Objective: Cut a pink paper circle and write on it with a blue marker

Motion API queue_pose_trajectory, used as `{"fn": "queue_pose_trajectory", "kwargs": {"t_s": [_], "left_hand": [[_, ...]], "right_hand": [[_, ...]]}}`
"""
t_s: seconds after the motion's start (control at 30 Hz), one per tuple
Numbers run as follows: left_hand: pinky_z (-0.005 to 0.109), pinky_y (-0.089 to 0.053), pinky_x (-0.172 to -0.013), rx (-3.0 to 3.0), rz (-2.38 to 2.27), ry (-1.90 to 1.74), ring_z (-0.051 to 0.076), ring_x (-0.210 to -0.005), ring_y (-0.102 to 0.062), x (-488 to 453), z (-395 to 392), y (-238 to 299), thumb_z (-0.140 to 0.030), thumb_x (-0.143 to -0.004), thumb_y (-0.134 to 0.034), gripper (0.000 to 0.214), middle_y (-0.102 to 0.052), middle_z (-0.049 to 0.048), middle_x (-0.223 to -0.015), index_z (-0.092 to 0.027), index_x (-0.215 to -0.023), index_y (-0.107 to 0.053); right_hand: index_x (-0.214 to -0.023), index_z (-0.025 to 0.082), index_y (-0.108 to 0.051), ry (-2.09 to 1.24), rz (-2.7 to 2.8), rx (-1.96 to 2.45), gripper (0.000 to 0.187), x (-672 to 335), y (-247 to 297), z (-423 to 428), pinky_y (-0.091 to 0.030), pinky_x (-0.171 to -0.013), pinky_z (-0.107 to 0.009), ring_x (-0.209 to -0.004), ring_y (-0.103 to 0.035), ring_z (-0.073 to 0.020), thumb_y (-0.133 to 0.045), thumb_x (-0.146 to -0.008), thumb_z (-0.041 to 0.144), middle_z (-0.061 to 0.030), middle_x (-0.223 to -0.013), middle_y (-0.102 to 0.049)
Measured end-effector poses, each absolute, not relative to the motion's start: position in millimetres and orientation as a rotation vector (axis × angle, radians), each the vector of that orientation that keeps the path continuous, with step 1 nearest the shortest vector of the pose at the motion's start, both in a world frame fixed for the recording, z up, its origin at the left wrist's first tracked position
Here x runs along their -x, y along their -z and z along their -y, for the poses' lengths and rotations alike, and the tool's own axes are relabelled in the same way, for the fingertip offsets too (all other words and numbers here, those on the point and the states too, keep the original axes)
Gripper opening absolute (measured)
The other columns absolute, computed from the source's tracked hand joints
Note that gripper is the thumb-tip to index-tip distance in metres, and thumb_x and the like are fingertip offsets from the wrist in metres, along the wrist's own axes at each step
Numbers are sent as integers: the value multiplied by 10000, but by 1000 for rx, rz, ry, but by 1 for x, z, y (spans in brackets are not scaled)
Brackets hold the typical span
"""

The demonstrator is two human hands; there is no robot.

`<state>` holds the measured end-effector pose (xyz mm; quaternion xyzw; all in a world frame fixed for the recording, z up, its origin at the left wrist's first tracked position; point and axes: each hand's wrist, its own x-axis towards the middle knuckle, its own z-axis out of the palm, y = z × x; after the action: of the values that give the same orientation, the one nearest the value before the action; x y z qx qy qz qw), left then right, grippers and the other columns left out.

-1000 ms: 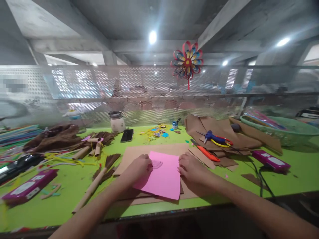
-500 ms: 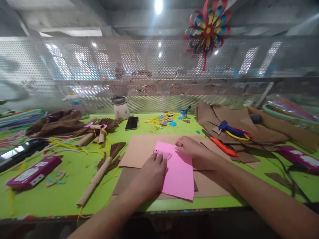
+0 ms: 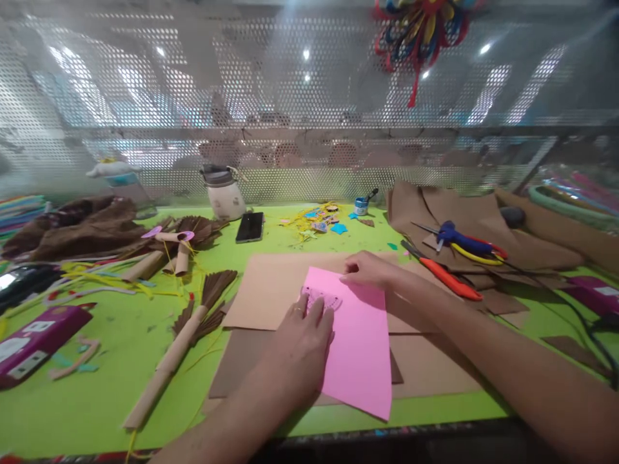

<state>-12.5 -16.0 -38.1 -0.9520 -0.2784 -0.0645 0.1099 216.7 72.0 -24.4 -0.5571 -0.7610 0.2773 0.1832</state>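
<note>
Paper (image 3: 360,348) of a bright pink is lying in the head view at the near middle of the worktop (image 3: 113,351), resting over overlapping brown sheets (image 3: 256,290) with its long side running toward the person. A small, half-round protractor (image 3: 333,300) is sitting on it near the top left corner. The left hand (image 3: 305,341) is reaching over the paper's left side, its fingers slightly apart and extended, the tips pressing on or just beside the protractor. The right hand (image 3: 368,269) is curling narrowly at the paper's top edge; whether it is pinching that edge or only resting on it, I cannot tell.

The step in hand is looking like steadying the protractor on the paper. For that, the left fingertips should be bearing down lightly and evenly, so the protractor is lying flat without skating. The right fingers should be holding the edge without pulling, since the near right corner is sitting over uneven layers and a tug could be skewing the sheet.

Beside the work, a paper tube (image 3: 164,370) is lying to the left, and an orange-handled tool (image 3: 454,280) is resting to the right, near the right forearm.
</note>
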Motion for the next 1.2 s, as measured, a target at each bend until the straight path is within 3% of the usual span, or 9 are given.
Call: {"fn": "queue_pose_trajectory", "kwargs": {"t_s": [0.33,0.57,0.9,1.2], "left_hand": [[565,-274,-1158,2825,844,164,361,-1263,-472,10,19,32,-116,-935,-414,325,-592,155,-1283,-78,-1155,-650],[537,-374,-1108,2886,1133,200,340,-1338,-436,11,21,27,-246,-1005,-348,412,-567,151,-1341,-127,-1370,-499],[521,-325,-1145,2895,1087,137,339,-1345,-437,8,20,21,-293,-1011,-361,417,-555,135,-1386,-120,-1355,-522],[549,-396,-1073,2921,1157,108,357,-1346,-425,7,21,16,-330,-1001,-389,407,-568,161,-1360,-127,-1314,-553]], "right_hand": [[-586,176,-533,-817,2123,1472,229,-223,35,-74,-301,-547,-261,-601,-441,-126,-561,-739,343,22,-597,-512],[-614,167,-571,-852,2099,1443,212,-225,36,-73,-342,-570,-266,-620,-484,-141,-564,-737,340,0,-623,-565],[-615,163,-588,-916,2048,1417,189,-224,29,-71,-364,-580,-257,-616,-492,-133,-584,-722,319,5,-615,-584],[-869,121,-759,-1055,2023,1389,242,-222,19,-74,-433,-654,-255,-732,-601,-164,-618,-741,271,-48,-833,-749]]}}
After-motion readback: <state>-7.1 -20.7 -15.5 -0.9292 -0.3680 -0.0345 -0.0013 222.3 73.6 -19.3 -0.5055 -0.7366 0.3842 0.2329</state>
